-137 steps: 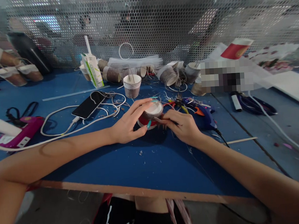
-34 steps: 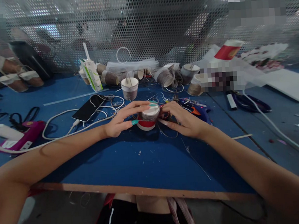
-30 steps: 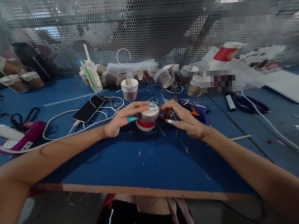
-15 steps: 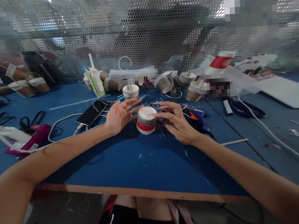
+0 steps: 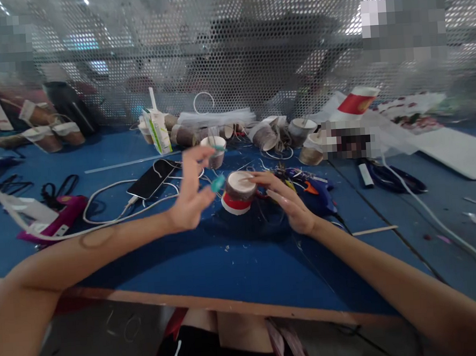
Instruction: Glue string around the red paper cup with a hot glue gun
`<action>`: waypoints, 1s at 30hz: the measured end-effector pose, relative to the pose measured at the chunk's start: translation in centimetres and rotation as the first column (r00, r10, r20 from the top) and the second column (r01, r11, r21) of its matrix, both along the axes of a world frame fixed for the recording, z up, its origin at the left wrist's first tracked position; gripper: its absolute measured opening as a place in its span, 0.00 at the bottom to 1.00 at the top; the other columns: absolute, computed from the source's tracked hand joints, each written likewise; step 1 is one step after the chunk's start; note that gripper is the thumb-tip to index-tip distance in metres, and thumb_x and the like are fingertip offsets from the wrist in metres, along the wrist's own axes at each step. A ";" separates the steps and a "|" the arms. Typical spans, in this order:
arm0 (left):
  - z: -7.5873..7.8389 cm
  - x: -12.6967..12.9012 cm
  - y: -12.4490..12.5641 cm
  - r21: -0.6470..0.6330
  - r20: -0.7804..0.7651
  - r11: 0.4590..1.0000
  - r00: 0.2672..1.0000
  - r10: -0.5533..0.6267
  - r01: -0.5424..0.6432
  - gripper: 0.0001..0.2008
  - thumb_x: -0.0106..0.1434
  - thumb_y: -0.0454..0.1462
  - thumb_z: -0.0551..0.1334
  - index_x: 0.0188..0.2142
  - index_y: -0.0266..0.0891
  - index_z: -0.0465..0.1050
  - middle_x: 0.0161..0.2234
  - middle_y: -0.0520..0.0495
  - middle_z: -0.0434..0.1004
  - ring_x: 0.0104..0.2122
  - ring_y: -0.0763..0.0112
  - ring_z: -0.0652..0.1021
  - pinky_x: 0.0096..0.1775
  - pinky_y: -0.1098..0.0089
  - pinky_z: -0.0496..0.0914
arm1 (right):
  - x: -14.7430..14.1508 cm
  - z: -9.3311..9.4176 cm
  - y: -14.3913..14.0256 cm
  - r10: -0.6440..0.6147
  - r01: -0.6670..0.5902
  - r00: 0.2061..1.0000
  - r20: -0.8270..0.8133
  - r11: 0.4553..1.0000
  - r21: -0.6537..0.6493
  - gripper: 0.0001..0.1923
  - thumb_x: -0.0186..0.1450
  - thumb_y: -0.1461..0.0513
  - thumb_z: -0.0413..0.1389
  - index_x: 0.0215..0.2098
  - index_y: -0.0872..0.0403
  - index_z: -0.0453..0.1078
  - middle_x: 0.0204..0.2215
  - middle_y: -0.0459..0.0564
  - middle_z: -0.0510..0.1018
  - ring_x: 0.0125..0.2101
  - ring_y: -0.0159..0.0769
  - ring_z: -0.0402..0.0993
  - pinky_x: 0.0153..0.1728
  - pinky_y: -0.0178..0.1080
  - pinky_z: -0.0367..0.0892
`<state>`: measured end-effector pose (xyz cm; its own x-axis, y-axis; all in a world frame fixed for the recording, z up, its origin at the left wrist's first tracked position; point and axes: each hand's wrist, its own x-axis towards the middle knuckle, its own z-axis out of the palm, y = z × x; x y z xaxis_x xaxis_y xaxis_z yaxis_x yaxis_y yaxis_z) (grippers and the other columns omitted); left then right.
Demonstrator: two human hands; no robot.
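Observation:
An upside-down paper cup (image 5: pixel 237 192), red at the rim and partly wound with brown cord, stands on the blue table (image 5: pixel 235 264). My right hand (image 5: pixel 284 201) rests against its right side, fingers on its top edge. My left hand (image 5: pixel 193 190) is lifted just left of the cup, fingers spread, holding nothing. Thin brown cord trails on the table by the right hand.
A phone (image 5: pixel 154 179) with white cables lies left of the cup. A pink glue gun (image 5: pixel 57 224) is at far left, a blue glue gun (image 5: pixel 317 189) to the right. Several cord-wrapped cups (image 5: pixel 265 136) and a carton (image 5: pixel 157 130) line the mesh screen behind.
My left hand has let go of the cup and risen off it, fingers apart. My right hand stays on the cup's right side. The view has shifted slightly.

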<state>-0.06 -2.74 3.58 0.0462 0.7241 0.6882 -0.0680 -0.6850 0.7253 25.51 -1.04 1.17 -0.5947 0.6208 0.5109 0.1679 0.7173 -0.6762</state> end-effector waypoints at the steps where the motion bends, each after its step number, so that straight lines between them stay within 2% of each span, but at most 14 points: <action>1: -1.7 0.7 0.1 -0.107 -0.089 0.994 0.996 -0.032 0.022 0.38 0.51 0.54 0.69 0.55 0.41 0.61 0.58 0.39 0.62 0.61 0.50 0.65 0.64 0.48 0.57 | -0.1 -0.2 0.0 0.001 -0.002 1.000 -0.025 0.999 -0.043 0.27 0.71 0.45 0.43 0.62 0.43 0.67 0.64 0.49 0.68 0.64 0.50 0.60 0.67 0.56 0.52; 3: -4.0 1.9 0.3 -0.320 -0.212 0.944 0.964 -0.158 0.084 0.50 0.47 0.49 0.73 0.62 0.39 0.50 0.63 0.32 0.56 0.63 0.45 0.64 0.65 0.44 0.55 | -0.4 -0.5 0.0 -0.003 -0.010 0.995 -0.095 0.990 -0.140 0.29 0.70 0.42 0.43 0.60 0.44 0.69 0.62 0.49 0.70 0.63 0.49 0.63 0.66 0.54 0.54; 4: -4.6 2.4 0.4 -0.378 -0.222 0.919 0.954 -0.204 0.108 0.56 0.44 0.47 0.76 0.65 0.39 0.44 0.64 0.30 0.56 0.63 0.44 0.65 0.65 0.44 0.55 | -0.6 -0.6 -0.1 -0.004 -0.022 0.991 -0.133 0.981 -0.194 0.29 0.70 0.41 0.43 0.59 0.44 0.70 0.62 0.49 0.71 0.63 0.49 0.64 0.66 0.54 0.55; 6: -4.7 2.7 0.6 -0.459 -0.201 0.877 0.945 -0.257 0.141 0.63 0.40 0.41 0.78 0.66 0.39 0.39 0.61 0.31 0.62 0.62 0.44 0.67 0.65 0.44 0.56 | -1.4 -0.5 -0.3 -0.013 -0.050 0.978 -0.210 0.954 -0.296 0.29 0.68 0.40 0.45 0.57 0.44 0.71 0.61 0.48 0.72 0.62 0.49 0.66 0.65 0.54 0.57; 7: -4.5 2.7 0.8 -0.480 -0.170 0.864 0.951 -0.260 0.150 0.63 0.39 0.39 0.78 0.65 0.40 0.39 0.59 0.33 0.65 0.61 0.44 0.68 0.64 0.44 0.57 | -1.8 -0.2 -0.6 -0.018 -0.068 0.971 -0.239 0.936 -0.345 0.29 0.68 0.39 0.46 0.56 0.43 0.72 0.60 0.47 0.73 0.62 0.49 0.66 0.65 0.54 0.57; 10: -3.7 2.2 1.2 -0.518 -0.017 0.827 0.963 -0.267 0.220 0.53 0.39 0.36 0.78 0.59 0.43 0.50 0.53 0.40 0.72 0.56 0.50 0.74 0.61 0.47 0.63 | -2.9 0.9 -1.6 -0.038 -0.131 0.940 -0.340 0.878 -0.460 0.30 0.67 0.38 0.45 0.56 0.42 0.72 0.59 0.47 0.75 0.61 0.47 0.67 0.65 0.54 0.57; 13: -3.4 1.8 1.5 -0.556 0.165 0.756 0.937 -0.307 0.346 0.44 0.38 0.34 0.78 0.52 0.43 0.56 0.45 0.46 0.78 0.46 0.58 0.79 0.55 0.52 0.70 | -3.2 2.2 -2.3 -0.095 -0.188 0.885 -0.456 0.823 -0.536 0.36 0.64 0.34 0.41 0.57 0.42 0.71 0.57 0.48 0.76 0.60 0.48 0.69 0.65 0.57 0.56; 15: -3.4 1.8 1.6 -0.583 0.276 0.707 0.916 -0.291 0.400 0.41 0.38 0.33 0.78 0.48 0.42 0.59 0.40 0.48 0.79 0.41 0.63 0.80 0.50 0.56 0.72 | -3.1 2.8 -2.5 -0.152 -0.227 0.850 -0.505 0.759 -0.610 0.41 0.62 0.31 0.38 0.58 0.43 0.70 0.56 0.49 0.77 0.60 0.49 0.69 0.65 0.58 0.55; 17: -3.5 1.8 1.8 -0.606 0.358 0.669 0.898 -0.255 0.431 0.37 0.38 0.33 0.78 0.46 0.41 0.62 0.38 0.49 0.79 0.37 0.66 0.80 0.48 0.59 0.73 | -2.9 3.2 -2.5 -0.220 -0.262 0.822 -0.525 0.673 -0.692 0.44 0.61 0.29 0.36 0.60 0.43 0.69 0.53 0.49 0.79 0.59 0.48 0.69 0.66 0.57 0.54; 20: -3.5 1.9 2.0 -0.644 0.421 0.616 0.882 -0.211 0.454 0.29 0.42 0.32 0.76 0.43 0.38 0.67 0.37 0.47 0.80 0.35 0.69 0.80 0.46 0.62 0.73 | -2.9 3.5 -2.4 -0.307 -0.290 0.786 -0.537 0.585 -0.758 0.44 0.61 0.29 0.38 0.62 0.43 0.67 0.47 0.49 0.81 0.55 0.46 0.73 0.67 0.55 0.54; 23: -3.4 1.9 2.1 -0.637 0.469 0.595 0.859 -0.205 0.490 0.25 0.44 0.30 0.75 0.41 0.36 0.69 0.37 0.46 0.80 0.36 0.68 0.81 0.46 0.63 0.73 | -2.9 3.5 -2.2 -0.362 -0.291 0.751 -0.552 0.569 -0.769 0.41 0.61 0.31 0.43 0.61 0.42 0.68 0.43 0.49 0.82 0.50 0.45 0.76 0.64 0.54 0.59; 25: -3.3 1.9 2.1 -0.631 0.501 0.578 0.841 -0.204 0.516 0.24 0.44 0.28 0.74 0.40 0.36 0.71 0.36 0.46 0.81 0.36 0.69 0.81 0.46 0.64 0.73 | -2.8 3.5 -2.1 -0.389 -0.281 0.732 -0.559 0.575 -0.768 0.37 0.62 0.32 0.45 0.59 0.41 0.70 0.44 0.48 0.81 0.49 0.45 0.77 0.63 0.54 0.62; 27: -3.2 1.9 2.2 -0.638 0.533 0.554 0.826 -0.184 0.535 0.21 0.46 0.27 0.73 0.40 0.35 0.72 0.36 0.47 0.81 0.35 0.70 0.81 0.46 0.65 0.73 | -2.7 3.4 -2.0 -0.401 -0.271 0.721 -0.566 0.588 -0.762 0.35 0.63 0.34 0.45 0.58 0.41 0.70 0.45 0.48 0.81 0.49 0.45 0.77 0.63 0.54 0.62; 30: -3.1 1.8 2.2 -0.639 0.566 0.519 0.804 -0.182 0.568 0.14 0.52 0.28 0.71 0.39 0.34 0.75 0.38 0.45 0.82 0.38 0.69 0.81 0.48 0.64 0.73 | -2.6 3.4 -2.0 -0.382 -0.264 0.733 -0.562 0.602 -0.754 0.37 0.63 0.34 0.44 0.59 0.44 0.69 0.47 0.51 0.80 0.53 0.47 0.75 0.63 0.54 0.62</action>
<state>1.75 -0.49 0.47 0.3258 0.9422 -0.0779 -0.5725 0.2621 0.7769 22.88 -3.02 4.54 -0.2801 0.9591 0.0404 -0.4898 -0.1066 -0.8653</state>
